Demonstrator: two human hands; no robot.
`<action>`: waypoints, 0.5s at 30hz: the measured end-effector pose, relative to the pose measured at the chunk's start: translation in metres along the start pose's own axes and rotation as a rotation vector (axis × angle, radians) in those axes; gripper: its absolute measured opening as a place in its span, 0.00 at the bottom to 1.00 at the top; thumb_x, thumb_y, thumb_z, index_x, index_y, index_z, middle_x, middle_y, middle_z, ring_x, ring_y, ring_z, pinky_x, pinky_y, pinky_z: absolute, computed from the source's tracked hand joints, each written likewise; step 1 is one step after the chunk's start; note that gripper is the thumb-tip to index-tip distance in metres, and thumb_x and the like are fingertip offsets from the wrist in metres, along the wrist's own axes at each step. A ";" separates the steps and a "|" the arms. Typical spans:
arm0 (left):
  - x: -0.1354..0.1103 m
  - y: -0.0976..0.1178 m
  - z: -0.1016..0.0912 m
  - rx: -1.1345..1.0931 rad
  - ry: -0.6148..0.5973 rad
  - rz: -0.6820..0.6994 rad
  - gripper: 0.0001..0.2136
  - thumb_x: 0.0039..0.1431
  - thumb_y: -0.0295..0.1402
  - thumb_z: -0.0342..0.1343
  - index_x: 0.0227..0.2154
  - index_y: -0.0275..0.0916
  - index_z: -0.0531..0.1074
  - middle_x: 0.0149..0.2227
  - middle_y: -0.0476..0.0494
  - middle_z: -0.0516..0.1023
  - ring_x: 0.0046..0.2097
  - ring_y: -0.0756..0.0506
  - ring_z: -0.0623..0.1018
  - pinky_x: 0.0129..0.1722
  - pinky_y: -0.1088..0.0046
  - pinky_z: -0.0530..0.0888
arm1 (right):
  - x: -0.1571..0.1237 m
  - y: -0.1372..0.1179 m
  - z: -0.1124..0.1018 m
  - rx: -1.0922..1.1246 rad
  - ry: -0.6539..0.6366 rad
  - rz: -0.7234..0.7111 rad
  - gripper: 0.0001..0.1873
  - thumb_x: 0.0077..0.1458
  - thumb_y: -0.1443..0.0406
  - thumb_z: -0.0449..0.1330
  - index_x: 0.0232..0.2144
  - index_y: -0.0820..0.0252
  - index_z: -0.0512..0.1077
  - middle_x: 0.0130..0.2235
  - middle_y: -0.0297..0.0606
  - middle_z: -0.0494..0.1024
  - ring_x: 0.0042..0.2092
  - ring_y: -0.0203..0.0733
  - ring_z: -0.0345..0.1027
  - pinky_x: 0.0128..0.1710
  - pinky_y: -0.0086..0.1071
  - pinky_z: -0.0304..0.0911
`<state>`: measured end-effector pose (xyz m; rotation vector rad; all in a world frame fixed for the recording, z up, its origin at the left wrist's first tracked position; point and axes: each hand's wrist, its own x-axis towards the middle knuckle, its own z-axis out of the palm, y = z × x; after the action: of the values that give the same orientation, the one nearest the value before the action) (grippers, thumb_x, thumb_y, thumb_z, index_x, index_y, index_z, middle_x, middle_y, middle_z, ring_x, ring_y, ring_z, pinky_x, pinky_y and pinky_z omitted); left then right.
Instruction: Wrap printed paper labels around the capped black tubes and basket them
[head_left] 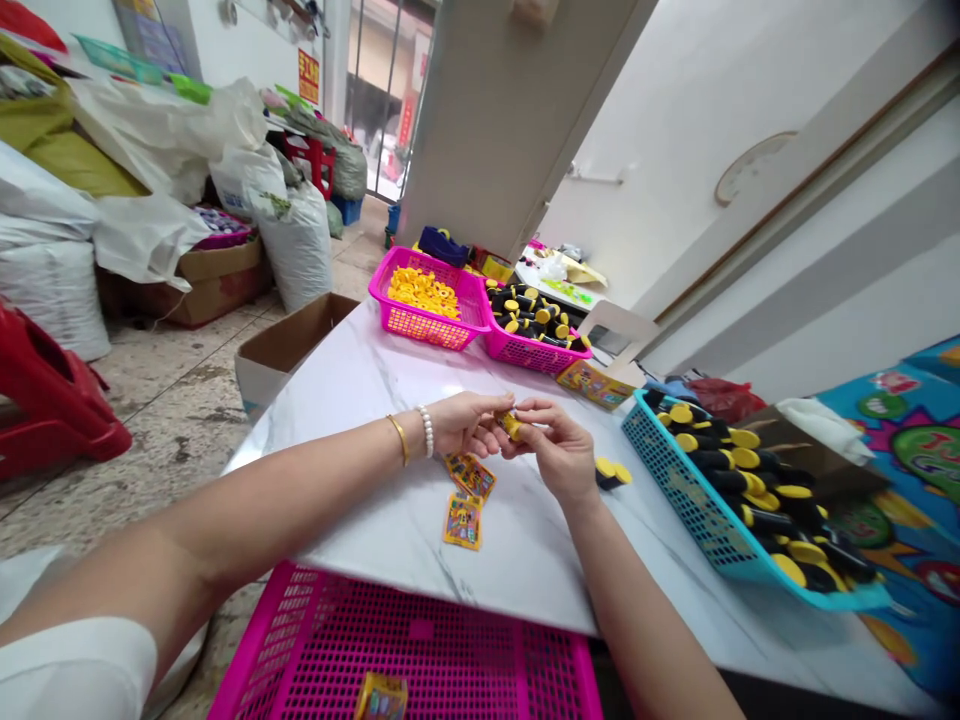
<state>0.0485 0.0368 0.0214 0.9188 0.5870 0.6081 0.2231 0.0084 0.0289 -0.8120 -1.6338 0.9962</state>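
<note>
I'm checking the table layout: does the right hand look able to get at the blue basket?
Probably yes: the blue basket stands open-topped beside the right hand, with only two yellow-capped pieces between, though that hand is holding a yellow item.

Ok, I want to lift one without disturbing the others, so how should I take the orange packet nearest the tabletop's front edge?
Probably pinch the orange packet by its near edge, coming from the wearer's side. It lies flat on the white tabletop with that edge free, while its far edge is close against the other packets.
</note>
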 end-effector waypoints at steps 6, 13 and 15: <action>-0.007 -0.002 0.008 0.147 -0.042 0.000 0.26 0.54 0.57 0.53 0.26 0.34 0.73 0.16 0.47 0.72 0.14 0.52 0.68 0.14 0.78 0.64 | -0.025 -0.004 0.003 0.120 0.064 0.067 0.07 0.48 0.62 0.67 0.31 0.56 0.75 0.44 0.35 0.69 0.24 0.32 0.72 0.21 0.34 0.76; -0.022 -0.008 0.033 0.239 -0.302 -0.062 0.20 0.49 0.52 0.61 0.32 0.38 0.75 0.20 0.44 0.75 0.18 0.50 0.71 0.16 0.77 0.65 | -0.075 -0.021 -0.008 0.135 0.098 0.143 0.09 0.52 0.57 0.64 0.37 0.47 0.74 0.47 0.32 0.70 0.23 0.31 0.71 0.14 0.28 0.69; -0.022 -0.012 0.039 0.268 -0.261 -0.069 0.23 0.52 0.56 0.57 0.28 0.36 0.76 0.17 0.44 0.73 0.16 0.50 0.70 0.15 0.76 0.65 | -0.079 -0.022 -0.011 0.107 0.092 0.145 0.11 0.51 0.58 0.65 0.39 0.47 0.74 0.49 0.34 0.69 0.25 0.32 0.72 0.18 0.32 0.72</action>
<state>0.0628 -0.0051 0.0343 1.2037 0.4684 0.3433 0.2530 -0.0683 0.0180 -0.9002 -1.4470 1.1207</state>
